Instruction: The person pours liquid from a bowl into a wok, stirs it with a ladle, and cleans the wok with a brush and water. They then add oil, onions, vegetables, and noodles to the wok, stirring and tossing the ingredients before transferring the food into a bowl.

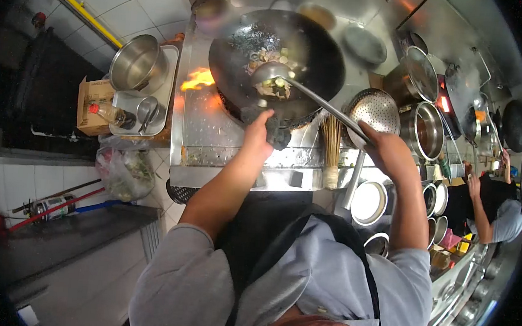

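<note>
A large black wok (320, 58) sits over the burner, steaming, with chopped pieces of food (278, 91) in it, some pale and some green. My left hand (259, 137) is closed round a dark cloth (281, 135) at the wok's near rim; the part of the wok beneath the cloth is hidden. In my right hand (390, 157) is the long handle of a metal ladle (271, 71). Its bowl is inside the wok, among the food.
Flame (198, 78) licks out left of the wok. A bamboo brush (330, 146) and a perforated strainer (374, 107) are on the right, with steel pots (425, 129) beyond. On the left, a tray (170, 66) holds a deep pan (138, 63). Another person (494, 206) works at far right.
</note>
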Motion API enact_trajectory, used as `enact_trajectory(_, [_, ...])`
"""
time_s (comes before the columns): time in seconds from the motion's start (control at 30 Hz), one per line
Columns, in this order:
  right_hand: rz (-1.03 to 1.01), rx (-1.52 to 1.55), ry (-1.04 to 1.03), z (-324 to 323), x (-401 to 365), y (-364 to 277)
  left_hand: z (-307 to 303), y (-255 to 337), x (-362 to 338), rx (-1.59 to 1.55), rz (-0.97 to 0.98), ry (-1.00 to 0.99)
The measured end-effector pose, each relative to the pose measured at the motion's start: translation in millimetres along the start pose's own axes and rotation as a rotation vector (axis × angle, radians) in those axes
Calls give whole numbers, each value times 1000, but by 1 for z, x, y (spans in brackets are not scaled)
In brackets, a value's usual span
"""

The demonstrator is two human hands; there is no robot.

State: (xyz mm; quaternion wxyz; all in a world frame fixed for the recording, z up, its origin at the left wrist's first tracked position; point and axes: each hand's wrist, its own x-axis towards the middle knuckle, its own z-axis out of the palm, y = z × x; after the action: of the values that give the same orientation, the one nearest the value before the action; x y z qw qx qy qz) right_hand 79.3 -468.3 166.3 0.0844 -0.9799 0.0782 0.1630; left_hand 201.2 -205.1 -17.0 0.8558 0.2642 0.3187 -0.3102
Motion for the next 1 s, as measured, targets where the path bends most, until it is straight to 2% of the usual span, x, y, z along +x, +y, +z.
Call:
enact_trajectory(0.07, [22, 71, -79, -17, -30, 0, -9, -2, 7, 210, 86, 71])
enact_trajectory(0.13, [50, 146, -156, -13, -31, 2, -14, 4, 8, 250, 58, 70])
enact_trajectory(0.3, [97, 360, 60, 82, 39, 12, -13, 16, -31, 389, -24, 81])
enact_trajectory(0.4, [200, 474, 264, 105, 71, -19, -23, 12, -64, 421, -15, 57])
enact_trajectory(0.43, [198, 477, 260, 107, 84, -29, -27, 10, -74, 387, -19, 35])
enact_trajectory(0.5, [355, 574, 225, 105, 111, -41, -41, 6, -82, 352, -18, 8])
enact_trajectory(0.53, [350, 572, 228, 113, 121, -37, -53, 3, -79, 309, -30, -37])
enact_trajectory(0.6, [19, 598, 283, 120, 132, -35, -65, 2, -75, 265, -39, -82])
enact_trajectory(0.63, [-48, 592, 173, 112, 127, -32, -66, 2, -75, 185, -42, -110])
enact_trajectory(0.67, [-44, 593, 171, 105, 119, -29, -68, 0, -76, 105, -48, -136])
enact_trajectory(0.73, [-155, 369, 74, 89, 101, -22, -46, 2, -85, 62, -9, -156])
enact_trajectory(0.77, [-63, 216, -46, 61, 83, -24, -34, 2, -85, 19, 35, -177])
enact_trajectory(0.93, [-24, -66, 8, 0, 21, 9, -7, -1, -24, -15, 9, -244])
enact_trajectory(1.0, [43, -171, 102, -4, -2, 15, -2, -1, -1, 99, 7, 12])
